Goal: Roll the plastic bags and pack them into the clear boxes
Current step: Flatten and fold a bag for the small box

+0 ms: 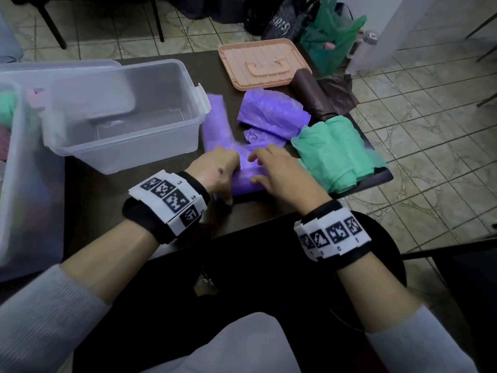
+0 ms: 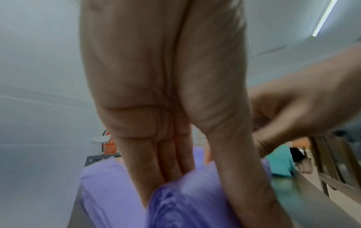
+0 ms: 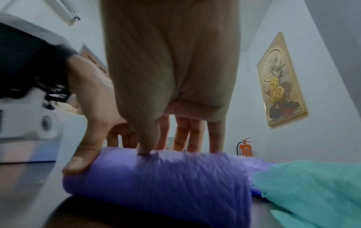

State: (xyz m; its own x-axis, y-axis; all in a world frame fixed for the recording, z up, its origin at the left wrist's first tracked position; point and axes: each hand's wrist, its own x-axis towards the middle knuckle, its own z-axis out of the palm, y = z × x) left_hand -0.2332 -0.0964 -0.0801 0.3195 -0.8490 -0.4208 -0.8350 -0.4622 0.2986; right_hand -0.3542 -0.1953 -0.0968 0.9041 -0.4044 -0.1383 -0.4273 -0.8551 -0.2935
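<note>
A purple plastic bag (image 1: 243,181) lies partly rolled near the table's front edge, and its flat tail (image 1: 215,117) runs away beside the clear box (image 1: 121,111). My left hand (image 1: 231,181) grips the roll's left end, thumb on the near side and fingers over the top (image 2: 175,169). My right hand (image 1: 256,168) arches over the roll's right part; its thumb digs into the top and its fingers reach down the far side (image 3: 175,146). The roll (image 3: 166,182) rests on the table. The clear box stands open with only a lid leaning inside.
A second clear box (image 1: 16,170) at the far left holds coloured bags. A loose purple pile (image 1: 271,114), a brown roll (image 1: 312,95) and green bags (image 1: 338,152) lie to the right. A peach lid (image 1: 263,63) sits at the back. The table edge is close on the right.
</note>
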